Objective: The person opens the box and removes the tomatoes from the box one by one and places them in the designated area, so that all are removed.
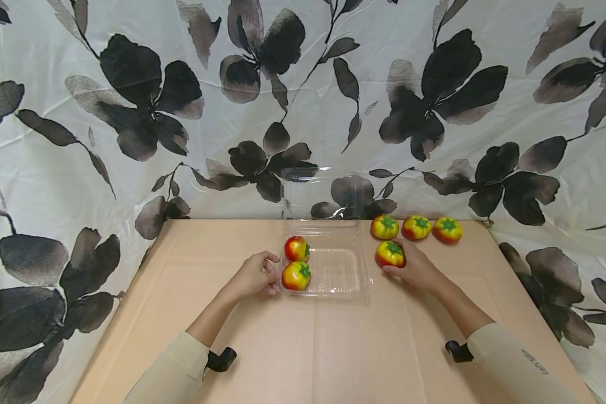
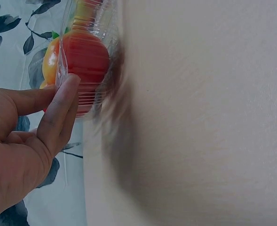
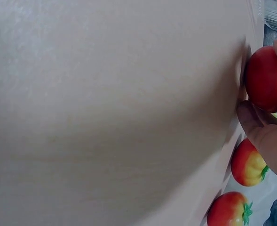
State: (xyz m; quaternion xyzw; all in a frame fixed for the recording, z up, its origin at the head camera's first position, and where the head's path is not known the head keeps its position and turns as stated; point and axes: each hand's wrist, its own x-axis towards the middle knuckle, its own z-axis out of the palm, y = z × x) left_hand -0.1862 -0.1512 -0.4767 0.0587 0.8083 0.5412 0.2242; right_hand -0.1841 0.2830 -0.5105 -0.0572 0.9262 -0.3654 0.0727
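Observation:
A clear plastic clamshell container (image 1: 333, 269) lies on the table with its lid (image 1: 323, 193) raised at the back. In its left side sit two red-and-yellow tomatoes, a rear one (image 1: 296, 248) and a front one (image 1: 295, 276), with green star-shaped tops. My left hand (image 1: 255, 275) pinches the container's left rim between thumb and fingers, close beside the front tomato, as the left wrist view shows. To the right of the container, my right hand (image 1: 411, 266) grips another tomato (image 1: 390, 254), thumb at its front and fingers behind. The tomato (image 3: 267, 79) shows its red side in the right wrist view.
Three more tomatoes stand in a row along the table's back edge: left (image 1: 384, 226), middle (image 1: 416, 227) and right (image 1: 447, 230). Behind the light wooden table (image 1: 313, 348) hangs a white cloth (image 1: 333, 112) with dark flowers.

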